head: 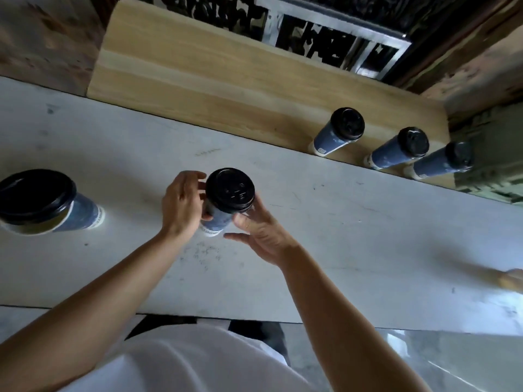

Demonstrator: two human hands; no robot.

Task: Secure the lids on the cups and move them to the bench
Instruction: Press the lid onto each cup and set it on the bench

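Note:
A blue paper cup (pixel 218 219) with a black lid (pixel 229 190) stands on the white table (pixel 353 236) in the middle. My left hand (pixel 181 205) wraps its left side. My right hand (pixel 261 232) touches the cup's right side just under the lid, fingers spread. Another blue cup (pixel 82 213) stands at the far left with a black lid (pixel 35 193) lying loosely tilted on it. Three lidded blue cups (pixel 338 134) (pixel 399 149) (pixel 441 164) stand in a row on the wooden bench (pixel 226 75) beyond the table.
The bench runs along the table's far edge, with bare wood to the left of the three cups. A dark carved screen (pixel 325 32) stands behind it. A blurred tan object (pixel 509 278) lies at the table's right edge.

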